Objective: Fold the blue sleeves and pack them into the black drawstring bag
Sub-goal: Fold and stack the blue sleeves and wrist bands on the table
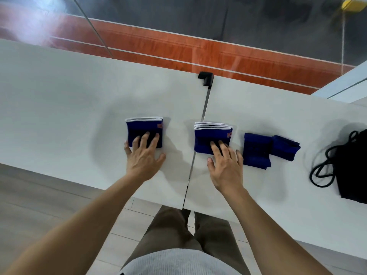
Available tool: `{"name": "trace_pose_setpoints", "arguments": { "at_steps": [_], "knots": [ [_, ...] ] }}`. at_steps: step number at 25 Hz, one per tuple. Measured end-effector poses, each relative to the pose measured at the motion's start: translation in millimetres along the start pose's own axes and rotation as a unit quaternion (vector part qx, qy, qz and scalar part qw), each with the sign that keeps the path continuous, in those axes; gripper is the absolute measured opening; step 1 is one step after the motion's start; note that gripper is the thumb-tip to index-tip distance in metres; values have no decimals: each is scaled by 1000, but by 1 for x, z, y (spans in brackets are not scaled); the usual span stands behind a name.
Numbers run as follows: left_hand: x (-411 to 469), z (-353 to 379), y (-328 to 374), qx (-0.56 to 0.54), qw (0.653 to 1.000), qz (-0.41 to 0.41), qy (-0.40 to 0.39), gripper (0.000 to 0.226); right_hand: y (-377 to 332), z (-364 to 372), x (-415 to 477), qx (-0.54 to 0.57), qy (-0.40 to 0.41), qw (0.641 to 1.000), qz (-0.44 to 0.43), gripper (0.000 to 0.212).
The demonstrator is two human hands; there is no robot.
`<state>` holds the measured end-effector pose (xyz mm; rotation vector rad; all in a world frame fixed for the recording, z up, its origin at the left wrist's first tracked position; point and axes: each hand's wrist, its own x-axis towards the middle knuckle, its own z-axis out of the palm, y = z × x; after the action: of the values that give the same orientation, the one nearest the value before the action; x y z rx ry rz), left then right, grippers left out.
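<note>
Several blue sleeves lie on the white table [59,100]. My left hand [143,155] lies flat with straight fingers on a folded blue sleeve with a white edge [143,128]. My right hand [225,165] presses its fingers on a second folded white-edged sleeve [208,137], which spans the gap between the two tabletops. Two more folded blue sleeves, one larger [257,150] and one smaller [286,147], sit side by side to the right. The black drawstring bag [351,175] lies at the far right, its cord looped on the table.
A black bracket [205,78] sits at the far edge over the seam between the two tabletops. Beyond the table runs an orange-red wall panel. The near table edge runs close to my legs.
</note>
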<state>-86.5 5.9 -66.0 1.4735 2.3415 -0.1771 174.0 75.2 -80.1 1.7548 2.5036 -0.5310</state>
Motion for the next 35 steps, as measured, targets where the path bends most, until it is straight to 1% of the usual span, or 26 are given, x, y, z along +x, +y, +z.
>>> {"name": "trace_pose_setpoints", "arguments": {
  "at_steps": [4,6,8,9,10,11,12,13,14,15,17,18,20,22,23,25,26,28,32,35],
  "knots": [
    [-36,13,30,-16,999,44,-27,72,-4,-3,0,-19,-10,1000,9,57],
    [-50,21,41,-13,998,59,-21,68,-14,-7,-2,-13,23,1000,4,56],
    [-56,22,43,-38,996,73,24,59,-28,-11,-7,31,68,996,-39,49],
    [-55,21,42,-70,993,63,65,54,-37,-12,-11,78,70,993,-56,44],
    [-53,19,38,-103,989,26,105,51,-48,-13,-15,139,46,988,-52,40],
    [-50,16,33,-150,980,-34,125,49,-57,-11,-18,204,5,979,-29,38],
    [-45,12,29,-216,963,-105,121,48,-65,-8,-19,263,-40,964,8,40],
    [-39,9,27,-280,940,-165,102,48,-72,-5,-19,313,-82,945,48,46],
    [-34,7,25,-326,922,-190,83,47,-79,-2,-17,354,-118,925,77,52],
    [-31,6,25,-344,918,-182,73,46,-85,0,-14,391,-135,905,97,57],
    [-31,6,28,-344,925,-145,64,43,-94,2,-6,434,-140,881,127,60],
    [-31,6,29,-350,922,-151,65,42,-96,1,-2,441,-139,875,146,61],
    [-32,5,30,-381,901,-195,65,41,-94,3,5,463,-139,853,197,59],
    [-36,2,32,-412,880,-232,51,40,-90,2,6,489,-148,830,224,48],
    [-39,0,35,-429,871,-234,46,38,-87,0,6,492,-149,830,216,40],
    [-47,-4,46,-459,861,-212,56,32,-81,-5,3,487,-121,847,175,29],
    [-51,-7,52,-468,859,-193,72,31,-77,-11,2,489,-98,852,156,27],
    [-51,-14,66,-480,858,-151,104,31,-66,-22,0,505,-49,851,135,28],
    [-30,-25,105,-469,874,-58,111,32,-30,-41,8,496,49,850,170,29],
    [-11,-27,131,-455,885,-20,95,32,-7,-47,19,470,76,856,205,26]
  ]
}}
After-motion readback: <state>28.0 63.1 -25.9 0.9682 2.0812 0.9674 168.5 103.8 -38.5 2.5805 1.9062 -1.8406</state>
